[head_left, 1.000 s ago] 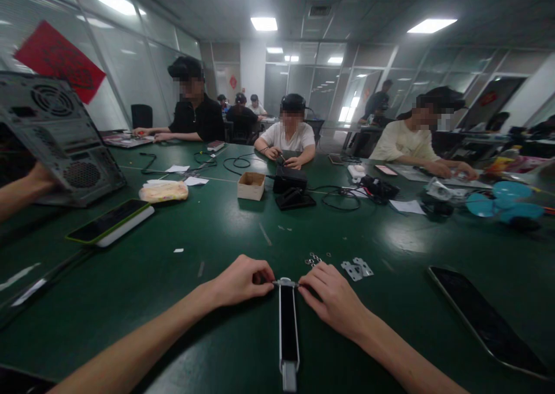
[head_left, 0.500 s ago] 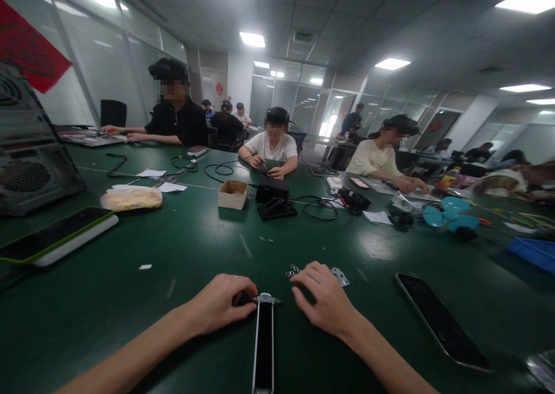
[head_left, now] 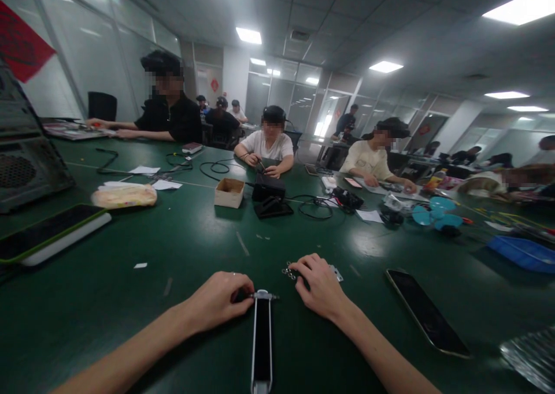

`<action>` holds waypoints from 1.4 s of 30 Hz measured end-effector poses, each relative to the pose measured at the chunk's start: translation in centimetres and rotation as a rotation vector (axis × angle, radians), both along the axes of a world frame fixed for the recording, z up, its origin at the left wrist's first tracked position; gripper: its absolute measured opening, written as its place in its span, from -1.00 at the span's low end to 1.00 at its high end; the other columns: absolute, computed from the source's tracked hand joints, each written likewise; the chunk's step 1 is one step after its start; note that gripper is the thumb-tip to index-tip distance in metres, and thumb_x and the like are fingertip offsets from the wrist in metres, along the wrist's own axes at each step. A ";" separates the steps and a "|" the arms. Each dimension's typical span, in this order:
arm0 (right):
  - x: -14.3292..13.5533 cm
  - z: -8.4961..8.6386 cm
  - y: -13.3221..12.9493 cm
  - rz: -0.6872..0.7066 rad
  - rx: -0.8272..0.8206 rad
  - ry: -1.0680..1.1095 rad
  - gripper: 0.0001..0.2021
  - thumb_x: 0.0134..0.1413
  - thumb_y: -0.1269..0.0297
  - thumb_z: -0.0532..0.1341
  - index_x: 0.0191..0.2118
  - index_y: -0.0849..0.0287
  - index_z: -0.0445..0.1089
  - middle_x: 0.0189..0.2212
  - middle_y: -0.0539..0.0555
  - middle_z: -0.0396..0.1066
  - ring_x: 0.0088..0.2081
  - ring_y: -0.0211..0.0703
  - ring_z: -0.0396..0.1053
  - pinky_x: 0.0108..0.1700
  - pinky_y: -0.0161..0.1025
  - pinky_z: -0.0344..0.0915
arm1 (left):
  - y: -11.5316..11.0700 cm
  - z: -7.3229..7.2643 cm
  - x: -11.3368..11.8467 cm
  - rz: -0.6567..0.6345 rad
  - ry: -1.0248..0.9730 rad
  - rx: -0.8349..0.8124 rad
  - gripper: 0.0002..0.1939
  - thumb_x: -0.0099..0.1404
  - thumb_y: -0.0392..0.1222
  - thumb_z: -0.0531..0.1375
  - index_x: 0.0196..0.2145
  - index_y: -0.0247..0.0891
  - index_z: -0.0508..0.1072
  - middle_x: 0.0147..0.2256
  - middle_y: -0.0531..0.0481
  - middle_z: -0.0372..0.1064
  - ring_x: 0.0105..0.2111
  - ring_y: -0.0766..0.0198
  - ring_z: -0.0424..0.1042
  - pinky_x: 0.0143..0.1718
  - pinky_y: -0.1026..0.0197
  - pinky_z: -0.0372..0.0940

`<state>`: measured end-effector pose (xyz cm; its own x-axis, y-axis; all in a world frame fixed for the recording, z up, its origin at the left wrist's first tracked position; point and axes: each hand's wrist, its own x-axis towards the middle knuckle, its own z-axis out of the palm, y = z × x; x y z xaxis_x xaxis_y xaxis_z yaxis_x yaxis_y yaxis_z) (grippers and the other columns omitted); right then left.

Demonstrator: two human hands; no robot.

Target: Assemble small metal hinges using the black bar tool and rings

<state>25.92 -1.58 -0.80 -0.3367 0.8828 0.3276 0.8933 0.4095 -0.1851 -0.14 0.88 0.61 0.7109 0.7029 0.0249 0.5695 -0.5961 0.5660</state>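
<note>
My left hand is closed in a pinch on the left end of a thin metal rod. This rod crosses the top of a long, narrow silver frame with a dark middle, lying on the table with its length toward me. To the right, my right hand is over a small cluster of shiny metal nuts, its index fingertip at them and its thumb held apart. Part of a flat metal plate with holes shows behind that hand; the rest is hidden.
A phone lies at right, near a clear plastic object. Farther out are a small open box, a black device, cables, blue fan blades and a blue tray. Several people work around the table.
My right hand has moved slightly forward, bringing its index fingertip to the nuts. My left hand keeps its pinch on the rod. The view has turned a little to the right.
</note>
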 end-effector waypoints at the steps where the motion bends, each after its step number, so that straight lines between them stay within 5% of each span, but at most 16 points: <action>1: -0.1 0.0 0.0 0.005 -0.002 0.000 -0.76 0.09 0.45 0.11 -0.13 0.16 0.39 -0.25 0.12 0.37 -0.21 -0.08 0.26 -0.20 -0.14 0.23 | 0.0 0.1 0.0 0.002 0.005 -0.003 -0.78 0.26 -0.13 0.10 -0.23 -0.25 0.48 -0.36 0.01 0.43 -0.46 0.31 0.36 -0.44 0.32 0.19; 9: -0.2 -0.2 0.1 -0.040 0.011 -0.023 -0.94 0.07 0.43 0.15 -0.31 0.18 0.35 -0.32 0.09 0.36 -0.28 -0.12 0.27 -0.25 -0.17 0.23 | -0.1 0.4 0.0 0.007 0.006 0.001 -0.79 0.24 -0.13 0.13 -0.22 -0.25 0.46 -0.35 0.01 0.42 -0.42 0.28 0.37 -0.38 0.30 0.22; 27: -0.5 -0.3 0.0 0.024 0.072 -0.097 -0.87 0.15 0.43 0.10 -0.32 0.24 0.40 -0.34 0.13 0.37 -0.28 -0.09 0.26 -0.28 -0.16 0.18 | 0.2 -0.4 -0.1 -0.020 -0.028 0.036 -0.86 0.23 -0.19 0.15 -0.28 -0.28 0.44 -0.42 0.05 0.38 -0.48 0.32 0.36 -0.40 0.30 0.24; 37: -2.0 0.0 -1.6 0.215 0.032 0.198 -0.88 0.10 0.48 0.07 -0.36 0.21 0.33 -0.43 0.08 0.38 -0.37 -0.17 0.29 -0.32 -0.22 0.25 | 0.2 0.0 -0.2 -0.038 -0.017 0.034 -0.86 0.21 -0.21 0.17 -0.27 -0.29 0.43 -0.46 0.07 0.35 -0.51 0.36 0.34 -0.45 0.34 0.22; 42: -2.2 -0.5 -2.0 0.190 -0.036 0.337 -0.91 0.07 0.45 0.11 -0.38 0.19 0.35 -0.43 0.06 0.39 -0.40 -0.21 0.32 -0.35 -0.25 0.30 | 0.2 -0.1 -0.2 -0.045 -0.026 0.050 -0.85 0.21 -0.22 0.18 -0.25 -0.29 0.43 -0.45 0.07 0.34 -0.51 0.36 0.33 -0.46 0.35 0.22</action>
<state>23.75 -3.54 -1.26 -0.3740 0.8281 0.4175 0.6885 0.5496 -0.4732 -0.38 1.10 0.52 0.7405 0.6675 0.0777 0.5270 -0.6485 0.5493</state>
